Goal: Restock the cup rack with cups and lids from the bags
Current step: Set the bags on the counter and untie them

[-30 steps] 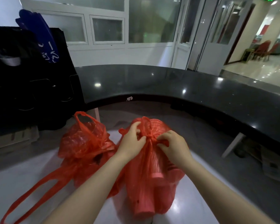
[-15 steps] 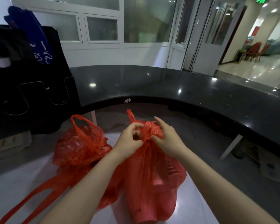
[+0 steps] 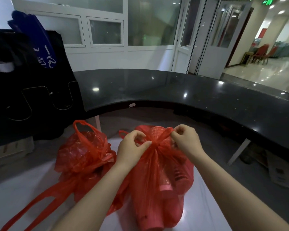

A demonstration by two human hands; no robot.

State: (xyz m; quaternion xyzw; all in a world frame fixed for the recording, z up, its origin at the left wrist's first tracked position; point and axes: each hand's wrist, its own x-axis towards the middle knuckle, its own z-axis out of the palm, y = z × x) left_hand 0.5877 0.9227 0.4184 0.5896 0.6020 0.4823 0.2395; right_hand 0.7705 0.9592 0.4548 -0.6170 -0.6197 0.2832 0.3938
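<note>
Pinching from two sides, both hands work the tied neck of the nearer red bag point(image 3: 147, 184). I read the left hand point(image 3: 132, 147) as clamped on the knot point(image 3: 154, 144), with thumb and forefinger meeting on the plastic at the knot's left side. The right hand point(image 3: 185, 140) pinches a twisted strand of handle point(image 3: 165, 131) that runs up and to the right from the knot; its remaining fingers are curled in.

Directly beneath the grip, the bag's film hangs gathered and taut. Through it I make out cup stacks point(image 3: 166, 189) lying lengthwise, one ribbed stack to the right of the others, all tinted red by the plastic. Just beyond the knot, a rounded cup end presses against the film.

Left of the left hand, and touching the gripped bag, sits a second red bag point(image 3: 83, 154), one handle loop standing upright and a long loop trailing toward me across the white tabletop point(image 3: 20, 189). Its contents look like crumpled clear plastic; I cannot tell what they are.

Beyond the grip curves a glossy black counter point(image 3: 173, 87). Far left of the grip stands a black unit point(image 3: 32, 100) marked with U-shaped outlines, with a blue item point(image 3: 40, 45) leaning at its top.
</note>
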